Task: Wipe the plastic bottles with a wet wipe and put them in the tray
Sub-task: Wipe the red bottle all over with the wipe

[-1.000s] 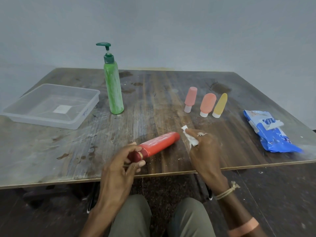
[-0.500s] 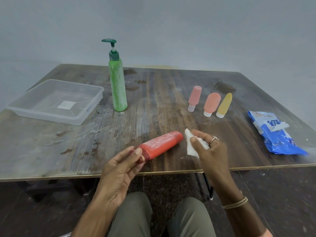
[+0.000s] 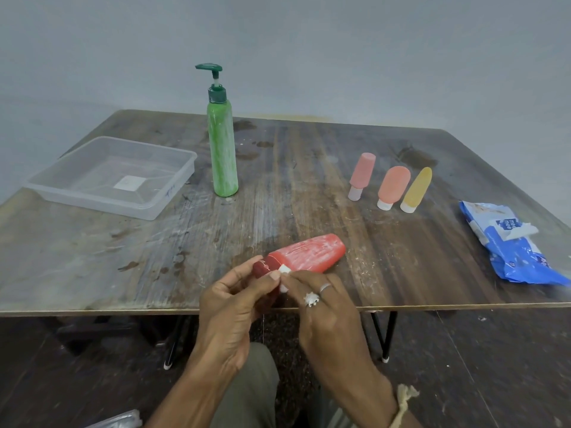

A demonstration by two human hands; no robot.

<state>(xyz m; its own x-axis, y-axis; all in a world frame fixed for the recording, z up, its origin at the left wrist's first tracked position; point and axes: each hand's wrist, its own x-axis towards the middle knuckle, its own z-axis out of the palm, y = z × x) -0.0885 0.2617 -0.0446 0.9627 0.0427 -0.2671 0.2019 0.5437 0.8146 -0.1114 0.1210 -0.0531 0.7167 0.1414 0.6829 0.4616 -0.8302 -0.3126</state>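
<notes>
Clear plastic tray (image 3: 92, 199) sits far left on the counter (image 3: 92, 257), no bottle in it yet. Green pump bottle (image 3: 222, 149) stands upright just right of the tray, with streaky white film on it.

Centre front, near the counter edge: left hand (image 3: 228, 307), fingers curled round the dark cap end of the red bottle (image 3: 309, 253). The bottle lies tilted, base pointing away to the right; can't tell if the body rests on the counter. Wet wipe (image 3: 283, 270) is a small wad at the cap joint, pinched against the bottle by the right hand (image 3: 327, 307), fingertips closed on it.

Further right, pink bottle (image 3: 362, 173), orange bottle (image 3: 394, 185) and yellow bottle (image 3: 417, 188) lie side by side, caps toward the person. Blue wipe pack (image 3: 509, 245) is far right.

Step, as I read it: wiping the first bottle, the red one, which has whitish smears along its body. Next move likely calls for dragging the wipe along the body while the left hand turns it, then carrying it left to the tray.
</notes>
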